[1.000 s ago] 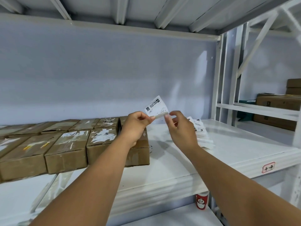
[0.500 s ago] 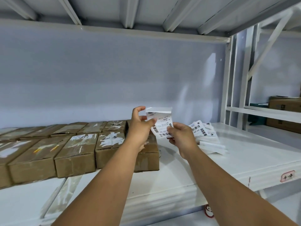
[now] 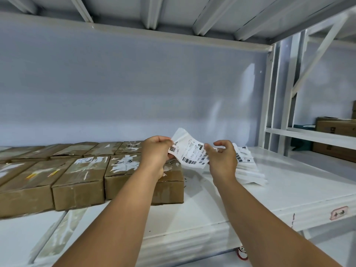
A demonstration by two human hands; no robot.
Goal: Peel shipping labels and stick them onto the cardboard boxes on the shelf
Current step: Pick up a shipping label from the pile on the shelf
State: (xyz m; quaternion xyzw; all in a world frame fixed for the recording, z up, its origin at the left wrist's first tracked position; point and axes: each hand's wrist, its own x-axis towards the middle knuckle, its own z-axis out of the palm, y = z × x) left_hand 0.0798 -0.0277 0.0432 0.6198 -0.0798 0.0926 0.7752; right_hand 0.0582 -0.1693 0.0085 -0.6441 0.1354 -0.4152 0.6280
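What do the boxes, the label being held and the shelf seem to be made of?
Boxes: matte brown cardboard, scuffed, with torn white paper scraps on top. Label: thin paper, slightly glossy; it curls and carries printed barcodes. Shelf: probably white-painted metal, smooth with a faint sheen.

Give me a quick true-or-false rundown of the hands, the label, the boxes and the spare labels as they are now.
1. The left hand and right hand both pinch one label. True.
2. That label is already stuck to a box. False: it is held up in the air between the hands, printed side toward the camera.
3. A stack of labels lies on the white shelf behind the right hand. True.
4. The boxes stand to the right of the hands. False: they sit in rows on the left, and the nearest is partly hidden by the left wrist.
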